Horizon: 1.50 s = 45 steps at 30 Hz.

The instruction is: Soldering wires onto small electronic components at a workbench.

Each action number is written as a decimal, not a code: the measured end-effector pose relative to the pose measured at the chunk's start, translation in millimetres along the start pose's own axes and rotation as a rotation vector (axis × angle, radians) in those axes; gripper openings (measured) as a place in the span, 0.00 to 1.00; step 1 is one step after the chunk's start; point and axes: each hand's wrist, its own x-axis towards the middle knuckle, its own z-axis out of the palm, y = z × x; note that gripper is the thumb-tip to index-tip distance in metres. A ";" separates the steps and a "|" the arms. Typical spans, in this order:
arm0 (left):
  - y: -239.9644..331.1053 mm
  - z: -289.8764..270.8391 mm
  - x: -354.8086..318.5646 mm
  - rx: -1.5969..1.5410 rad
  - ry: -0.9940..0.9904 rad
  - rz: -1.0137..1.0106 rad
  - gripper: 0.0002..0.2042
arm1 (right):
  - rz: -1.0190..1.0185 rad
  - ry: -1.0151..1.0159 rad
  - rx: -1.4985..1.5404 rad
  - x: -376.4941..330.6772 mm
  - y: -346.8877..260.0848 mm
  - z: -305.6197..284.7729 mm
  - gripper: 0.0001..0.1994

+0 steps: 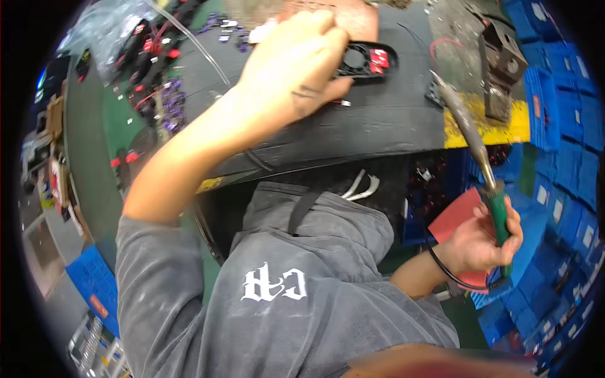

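Observation:
My left hand point(302, 60) reaches over the workbench with its fingers curled at the left end of a black oval plastic housing point(360, 74). The fingertips are partly hidden; the thumb lies along the housing's near side. A red part point(379, 61) shows inside the housing. In my right hand point(482, 242) is a soldering iron point(466, 123), gripped by its green handle, out past the bench's front right edge. Its long metal shaft slants up and left, and the tip lies over the bench's right side, apart from the housing.
A rusty metal stand point(502, 53) stands on the bench by the yellow edge strip point(463, 129). Small purple parts point(173, 104) and black-and-red pieces point(145, 63) lie at the left. Blue bins point(570, 120) line the right. The iron's black cord point(444, 268) loops beside my right wrist.

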 end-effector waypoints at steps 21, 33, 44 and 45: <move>-107.7 -176.0 -148.8 -0.079 0.013 -0.768 0.26 | -0.025 0.269 -0.243 -18.1 -26.3 -37.9 0.19; -234.5 -111.7 -141.0 0.119 0.143 -0.752 0.29 | -0.080 0.300 -0.306 -30.7 -40.7 -38.5 0.20; -222.3 -129.4 -176.4 0.328 0.213 -0.716 0.29 | -0.074 0.166 -0.264 -13.9 -27.7 -10.0 0.22; -225.3 -138.9 -186.1 0.299 0.205 -0.697 0.27 | -0.078 0.192 -0.269 -14.0 -27.6 -4.5 0.23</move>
